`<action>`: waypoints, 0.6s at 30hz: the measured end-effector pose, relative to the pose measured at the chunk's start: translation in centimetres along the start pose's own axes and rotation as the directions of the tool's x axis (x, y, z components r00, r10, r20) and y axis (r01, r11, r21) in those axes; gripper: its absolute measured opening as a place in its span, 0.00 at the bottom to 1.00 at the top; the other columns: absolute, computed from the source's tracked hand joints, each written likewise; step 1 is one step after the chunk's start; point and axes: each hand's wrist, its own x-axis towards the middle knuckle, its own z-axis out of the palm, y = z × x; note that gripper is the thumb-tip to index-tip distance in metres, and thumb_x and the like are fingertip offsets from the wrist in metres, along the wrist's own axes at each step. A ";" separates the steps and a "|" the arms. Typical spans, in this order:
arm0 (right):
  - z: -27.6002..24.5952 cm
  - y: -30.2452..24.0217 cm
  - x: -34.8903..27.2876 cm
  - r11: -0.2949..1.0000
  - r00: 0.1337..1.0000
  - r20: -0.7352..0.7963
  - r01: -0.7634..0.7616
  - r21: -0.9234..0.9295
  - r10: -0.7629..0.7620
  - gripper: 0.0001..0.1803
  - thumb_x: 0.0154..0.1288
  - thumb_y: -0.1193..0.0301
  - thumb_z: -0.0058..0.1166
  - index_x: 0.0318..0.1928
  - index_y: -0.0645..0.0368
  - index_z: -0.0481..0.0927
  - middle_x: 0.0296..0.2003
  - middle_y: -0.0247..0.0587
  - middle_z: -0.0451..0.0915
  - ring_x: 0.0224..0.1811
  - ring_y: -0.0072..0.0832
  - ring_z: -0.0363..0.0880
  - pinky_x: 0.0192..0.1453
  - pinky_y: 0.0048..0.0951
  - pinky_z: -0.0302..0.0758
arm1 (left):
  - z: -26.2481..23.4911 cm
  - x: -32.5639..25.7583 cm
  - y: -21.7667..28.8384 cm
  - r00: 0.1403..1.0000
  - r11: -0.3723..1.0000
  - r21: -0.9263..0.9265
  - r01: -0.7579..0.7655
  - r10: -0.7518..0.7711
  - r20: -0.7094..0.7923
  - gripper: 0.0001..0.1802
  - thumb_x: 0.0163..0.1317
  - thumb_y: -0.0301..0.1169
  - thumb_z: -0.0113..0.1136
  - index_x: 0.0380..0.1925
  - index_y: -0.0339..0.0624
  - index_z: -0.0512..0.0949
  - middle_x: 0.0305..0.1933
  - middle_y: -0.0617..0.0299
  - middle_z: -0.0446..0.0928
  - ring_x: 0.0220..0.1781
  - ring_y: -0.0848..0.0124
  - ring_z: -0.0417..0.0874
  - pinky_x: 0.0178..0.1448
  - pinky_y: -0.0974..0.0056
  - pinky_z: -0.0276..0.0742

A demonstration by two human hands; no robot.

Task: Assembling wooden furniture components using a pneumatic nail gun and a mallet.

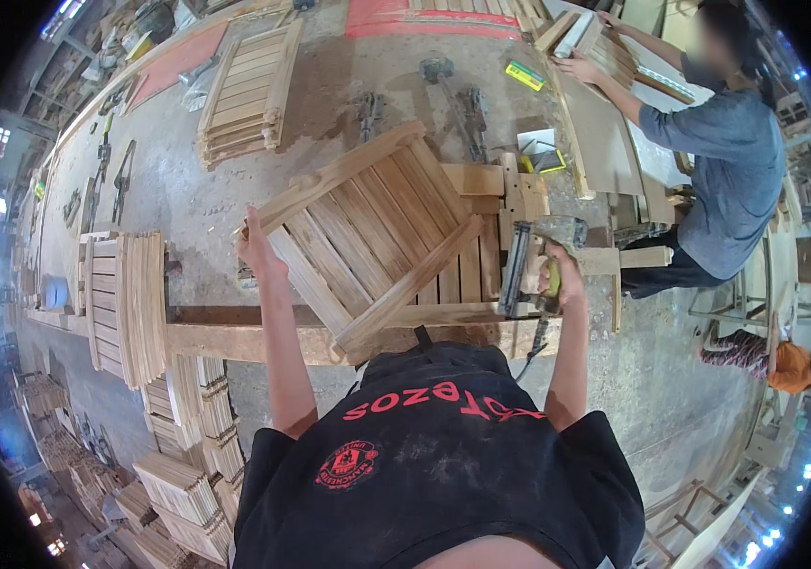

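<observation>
A slatted wooden panel (363, 223) is tilted at an angle over the near edge of the workbench. My left hand (259, 251) grips its left corner, the thumb pointing up along the end of the frame rail. On the right, my right hand (569, 275) is wrapped around the handle of a nail gun (516, 266), with its dark magazine facing the panel and a hose (538, 339) trailing down from the handle. Under the panel's right side, more wooden slats (467, 270) are partly hidden. Wooden blocks (526, 194) are set just beyond the nail gun.
Stacked slatted panels stand at the bench's left end (128, 303), with another stack (249, 93) farther back. Several more nail guns (472, 119) lie across the bench. A co-worker (733, 180) handles wooden pieces at the right. Wood stacks (178, 488) fill the lower left floor.
</observation>
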 end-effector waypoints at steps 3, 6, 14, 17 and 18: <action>-3.7 0.0 1.7 0.999 0.999 0.006 -0.052 0.004 0.052 0.19 0.62 0.51 0.56 0.39 0.53 0.79 0.13 0.29 0.66 0.12 0.23 0.66 0.17 0.29 0.65 | -0.2 -0.4 0.9 1.000 0.997 0.074 0.001 0.000 -0.015 0.23 0.62 0.49 0.65 0.39 0.38 0.77 0.41 0.58 0.78 0.44 0.69 0.77 0.50 0.61 0.73; -7.2 1.5 5.2 0.994 0.993 0.027 -0.111 -0.020 0.111 0.21 0.59 0.49 0.58 0.39 0.52 0.79 0.17 0.33 0.70 0.15 0.26 0.69 0.20 0.30 0.69 | -2.2 0.0 1.6 0.997 0.998 0.054 0.042 -0.045 0.056 0.26 0.63 0.49 0.63 0.48 0.37 0.76 0.43 0.55 0.79 0.42 0.65 0.82 0.41 0.58 0.80; -11.3 2.9 6.8 0.253 0.784 -0.179 -0.029 -0.967 -0.594 0.27 0.57 0.50 0.61 0.44 0.61 0.83 0.43 0.51 0.84 0.45 0.49 0.83 0.53 0.46 0.75 | -3.9 0.1 1.5 0.983 0.968 0.251 -0.013 -0.034 0.182 0.26 0.68 0.53 0.57 0.40 0.36 0.77 0.34 0.61 0.77 0.29 0.73 0.77 0.28 0.65 0.72; -7.4 2.9 3.8 0.481 0.805 -0.230 0.077 -0.873 -0.547 0.21 0.60 0.54 0.59 0.43 0.59 0.84 0.38 0.48 0.85 0.45 0.50 0.82 0.53 0.44 0.75 | -3.1 0.0 1.2 0.980 0.977 0.211 -0.042 -0.001 0.199 0.25 0.69 0.52 0.55 0.36 0.36 0.77 0.33 0.62 0.76 0.32 0.73 0.76 0.34 0.65 0.72; -6.7 3.0 3.3 0.535 0.770 -0.183 0.231 -0.813 -0.611 0.19 0.61 0.56 0.58 0.40 0.59 0.85 0.37 0.47 0.85 0.43 0.50 0.83 0.50 0.45 0.75 | -3.0 -0.1 1.2 0.981 0.982 0.176 -0.064 0.030 0.190 0.25 0.70 0.51 0.54 0.33 0.36 0.76 0.32 0.63 0.76 0.33 0.72 0.75 0.38 0.64 0.73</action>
